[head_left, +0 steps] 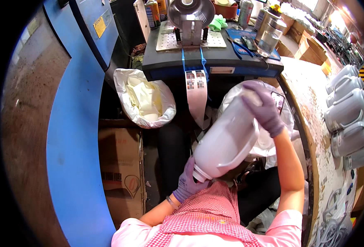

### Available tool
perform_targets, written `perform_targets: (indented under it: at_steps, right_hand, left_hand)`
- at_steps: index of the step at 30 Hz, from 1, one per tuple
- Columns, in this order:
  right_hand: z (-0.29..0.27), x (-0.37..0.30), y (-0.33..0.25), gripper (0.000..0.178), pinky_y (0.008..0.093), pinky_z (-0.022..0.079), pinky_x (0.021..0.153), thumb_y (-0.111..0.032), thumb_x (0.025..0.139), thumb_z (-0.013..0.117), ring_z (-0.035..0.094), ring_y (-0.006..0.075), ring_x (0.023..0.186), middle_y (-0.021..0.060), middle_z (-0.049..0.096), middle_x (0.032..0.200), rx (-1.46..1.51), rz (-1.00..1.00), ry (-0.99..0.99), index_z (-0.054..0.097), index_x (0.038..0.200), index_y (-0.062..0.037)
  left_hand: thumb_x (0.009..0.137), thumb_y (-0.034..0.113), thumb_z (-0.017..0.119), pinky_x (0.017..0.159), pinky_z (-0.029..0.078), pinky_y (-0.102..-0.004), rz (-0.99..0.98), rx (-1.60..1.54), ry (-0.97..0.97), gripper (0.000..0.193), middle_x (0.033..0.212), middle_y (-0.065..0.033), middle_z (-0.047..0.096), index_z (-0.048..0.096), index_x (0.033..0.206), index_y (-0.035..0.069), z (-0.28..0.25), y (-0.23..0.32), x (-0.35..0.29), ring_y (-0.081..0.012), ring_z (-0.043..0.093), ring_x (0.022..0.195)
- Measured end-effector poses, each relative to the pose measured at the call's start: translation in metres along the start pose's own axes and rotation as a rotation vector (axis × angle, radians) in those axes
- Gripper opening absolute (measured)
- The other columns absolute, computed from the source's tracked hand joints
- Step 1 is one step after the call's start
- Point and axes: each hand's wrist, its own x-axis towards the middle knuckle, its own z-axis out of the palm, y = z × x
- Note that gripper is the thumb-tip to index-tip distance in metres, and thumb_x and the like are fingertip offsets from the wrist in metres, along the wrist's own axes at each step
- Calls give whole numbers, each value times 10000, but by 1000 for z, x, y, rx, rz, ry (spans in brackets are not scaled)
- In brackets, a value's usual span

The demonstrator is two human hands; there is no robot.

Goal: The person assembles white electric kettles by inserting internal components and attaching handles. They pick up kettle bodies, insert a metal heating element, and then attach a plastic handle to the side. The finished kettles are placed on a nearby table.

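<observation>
Your left hand (190, 181) clamps the neck of a pale plastic jug (223, 138), right hand (265, 108) grips its base; it's tilted neck-down, not set down. Several grey jugs (346, 114) already sit along the worn surface (307, 84)'s right edge; amount left, can't tell.

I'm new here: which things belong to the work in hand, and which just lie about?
In the work:
pale translucent plastic jug
purple-gloved left hand, at its neck
purple-gloved right hand, at its base end
probably the grey handled plastic jugs

Seemingly just lying about:
crumpled bright green fabric
brown cardboard box
</observation>
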Motion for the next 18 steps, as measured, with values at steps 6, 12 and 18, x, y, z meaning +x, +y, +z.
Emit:
perform_targets:
  at_steps: [6,12,18]
  right_hand:
    - [103,91,19,525,456,358,1130,-272,750,766,523,303,1274,135,600,1286,-716,-444,-171,620,1233,-128]
    - [97,81,-11,137,408,438,1028,-246,746,737,657,207,902,13,685,876,-776,-514,-484,711,868,-191]
    - [118,123,5,253,386,511,870,-261,768,767,648,260,947,74,674,991,-343,-371,-199,729,985,-137]
  left_hand:
    - [657,339,874,970,525,-445,50,42,-47,1086,1444,-325,408,270,1486,-20,0,-13,4,-455,514,1271]
    - [640,367,868,900,555,-441,89,96,4,1047,1459,-296,411,327,1463,11,-2,-20,-1,-432,560,1223]
    - [640,385,866,844,572,-436,105,97,9,1022,1450,-289,422,354,1446,21,0,-21,4,-427,580,1190]
